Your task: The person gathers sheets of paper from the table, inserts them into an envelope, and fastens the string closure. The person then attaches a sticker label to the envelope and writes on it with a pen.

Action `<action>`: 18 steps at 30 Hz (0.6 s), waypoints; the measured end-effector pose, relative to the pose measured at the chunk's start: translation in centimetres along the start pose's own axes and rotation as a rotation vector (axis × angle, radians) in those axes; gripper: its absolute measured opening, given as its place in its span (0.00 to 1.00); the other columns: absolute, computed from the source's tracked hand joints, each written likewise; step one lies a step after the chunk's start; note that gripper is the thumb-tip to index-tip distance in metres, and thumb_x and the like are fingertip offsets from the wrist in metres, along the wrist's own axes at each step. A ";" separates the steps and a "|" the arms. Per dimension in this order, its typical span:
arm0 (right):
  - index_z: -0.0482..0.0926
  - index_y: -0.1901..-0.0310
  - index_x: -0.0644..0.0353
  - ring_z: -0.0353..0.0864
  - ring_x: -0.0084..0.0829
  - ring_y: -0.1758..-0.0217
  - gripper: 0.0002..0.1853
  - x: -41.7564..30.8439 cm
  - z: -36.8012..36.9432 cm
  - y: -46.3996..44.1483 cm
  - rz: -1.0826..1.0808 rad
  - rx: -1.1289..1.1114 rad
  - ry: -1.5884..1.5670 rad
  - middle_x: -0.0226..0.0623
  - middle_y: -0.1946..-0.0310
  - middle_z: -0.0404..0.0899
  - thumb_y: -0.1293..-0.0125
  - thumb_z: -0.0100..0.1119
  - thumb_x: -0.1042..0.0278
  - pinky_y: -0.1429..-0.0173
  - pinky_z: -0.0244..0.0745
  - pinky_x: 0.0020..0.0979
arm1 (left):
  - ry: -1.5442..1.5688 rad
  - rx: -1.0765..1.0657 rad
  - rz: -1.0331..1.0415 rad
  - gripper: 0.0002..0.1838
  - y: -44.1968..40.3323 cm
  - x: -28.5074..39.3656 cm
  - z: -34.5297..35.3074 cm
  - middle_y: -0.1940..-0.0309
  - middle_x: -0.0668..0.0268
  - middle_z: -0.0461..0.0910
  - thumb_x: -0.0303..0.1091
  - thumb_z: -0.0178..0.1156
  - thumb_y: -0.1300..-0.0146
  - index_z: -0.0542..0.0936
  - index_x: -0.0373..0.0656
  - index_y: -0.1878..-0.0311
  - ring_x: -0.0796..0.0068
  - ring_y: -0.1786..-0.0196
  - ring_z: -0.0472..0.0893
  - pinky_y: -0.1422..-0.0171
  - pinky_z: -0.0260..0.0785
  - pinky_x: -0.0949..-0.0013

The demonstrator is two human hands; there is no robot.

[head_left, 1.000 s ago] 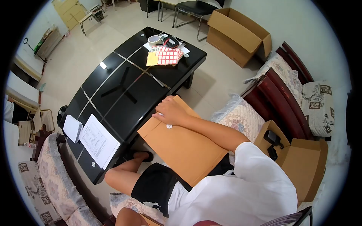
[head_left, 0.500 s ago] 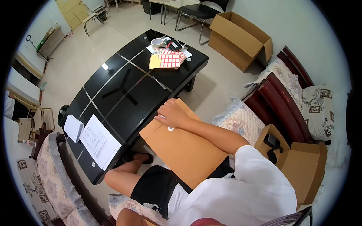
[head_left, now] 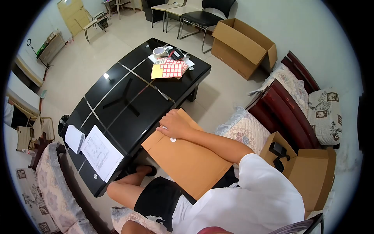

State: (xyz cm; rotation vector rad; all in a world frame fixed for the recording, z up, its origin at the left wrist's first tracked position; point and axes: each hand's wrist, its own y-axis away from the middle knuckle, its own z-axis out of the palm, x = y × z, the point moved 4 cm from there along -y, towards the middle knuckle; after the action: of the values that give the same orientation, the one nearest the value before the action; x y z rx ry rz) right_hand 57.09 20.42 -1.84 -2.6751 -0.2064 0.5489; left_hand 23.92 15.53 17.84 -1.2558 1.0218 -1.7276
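Note:
A tan paper envelope (head_left: 191,163) slants across my lap, with a small white round button near its upper end. My right hand (head_left: 173,124) rests on that upper end, fingers curled over it. A bit of white shows under the fingers, too small to make out. Of my left arm (head_left: 134,228), only a part appears at the bottom edge; the hand is out of sight. Ahead is a glossy black table (head_left: 120,93). Printed sheets (head_left: 101,154) and a white stack of paper (head_left: 74,138) lie at its near left end.
Red-bordered label sheets (head_left: 167,71), a tape roll (head_left: 159,52) and a black device (head_left: 177,54) sit at the table's far end. An open carton (head_left: 241,46) stands beyond. At my right, an open box (head_left: 311,171) holds black items beside a wooden sofa (head_left: 280,113).
The camera view has tilted slightly, so the table and room sit a little lower in the picture. My right hand keeps its place on the envelope.

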 end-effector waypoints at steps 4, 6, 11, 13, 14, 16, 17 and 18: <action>0.82 0.73 0.55 0.79 0.39 0.62 0.19 0.1 -0.2 -0.1 0.005 -0.012 -0.002 0.35 0.74 0.79 0.31 0.62 0.49 0.39 0.66 0.45 | 0.001 -0.003 0.014 0.12 0.0 0.0 -0.1 0.69 0.67 0.72 0.43 0.59 0.31 0.73 0.45 0.63 0.68 0.63 0.72 0.55 0.65 0.62; 0.82 0.73 0.55 0.79 0.40 0.62 0.19 0.0 0.0 0.0 0.014 -0.008 -0.047 0.35 0.74 0.79 0.31 0.62 0.49 0.41 0.66 0.45 | -0.003 -0.004 0.028 0.12 0.0 0.2 -0.2 0.69 0.67 0.72 0.44 0.59 0.31 0.73 0.45 0.63 0.69 0.64 0.71 0.56 0.65 0.62; 0.80 0.74 0.56 0.78 0.42 0.62 0.19 -0.1 -0.2 -0.2 -0.032 0.023 -0.047 0.36 0.74 0.78 0.32 0.63 0.51 0.46 0.66 0.44 | 0.060 -0.043 0.207 0.13 3.5 1.7 -2.8 0.70 0.68 0.71 0.44 0.59 0.32 0.73 0.46 0.64 0.69 0.64 0.71 0.56 0.65 0.62; 0.79 0.76 0.56 0.77 0.42 0.63 0.19 -0.1 -0.5 -0.2 -0.046 0.041 -0.062 0.37 0.75 0.78 0.32 0.63 0.52 0.46 0.66 0.45 | -0.037 -0.093 0.140 0.13 3.5 1.6 -1.0 0.70 0.68 0.71 0.44 0.59 0.32 0.73 0.46 0.65 0.69 0.65 0.71 0.57 0.65 0.62; 0.79 0.76 0.56 0.77 0.42 0.63 0.19 -0.2 -0.5 0.0 -0.045 0.030 -0.046 0.37 0.74 0.78 0.32 0.63 0.52 0.46 0.66 0.45 | -0.162 -0.121 0.005 0.08 3.1 0.6 1.4 0.72 0.69 0.72 0.38 0.62 0.37 0.74 0.46 0.63 0.68 0.66 0.72 0.59 0.66 0.65; 0.78 0.76 0.56 0.77 0.43 0.63 0.19 -0.2 -0.5 -0.3 -0.050 0.017 -0.011 0.37 0.74 0.78 0.33 0.64 0.52 0.46 0.67 0.46 | -0.338 -0.169 -0.220 0.10 4.5 -1.9 4.6 0.73 0.68 0.72 0.27 0.65 0.46 0.76 0.46 0.62 0.65 0.68 0.74 0.62 0.68 0.67; 0.78 0.76 0.56 0.77 0.43 0.63 0.19 -0.1 -0.6 -0.2 -0.042 0.033 -0.022 0.38 0.74 0.78 0.33 0.64 0.52 0.46 0.67 0.46 | -0.381 -0.168 -0.316 0.12 6.9 -4.1 5.2 0.72 0.66 0.72 0.23 0.65 0.49 0.76 0.45 0.62 0.64 0.68 0.75 0.63 0.68 0.66; 0.78 0.76 0.56 0.77 0.43 0.62 0.18 -0.2 -0.6 -0.1 -0.038 0.047 -0.038 0.38 0.74 0.78 0.34 0.65 0.52 0.46 0.67 0.46 | -0.316 -0.253 -0.399 0.14 8.8 -4.9 6.2 0.69 0.61 0.74 0.18 0.63 0.52 0.76 0.44 0.62 0.62 0.68 0.76 0.64 0.69 0.64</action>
State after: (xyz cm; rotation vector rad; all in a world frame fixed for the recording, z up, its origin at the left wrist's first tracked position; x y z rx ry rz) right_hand 57.10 20.25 -1.25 -2.6115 -0.2517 0.5860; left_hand 32.13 15.43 9.30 -1.9326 0.8601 -1.6410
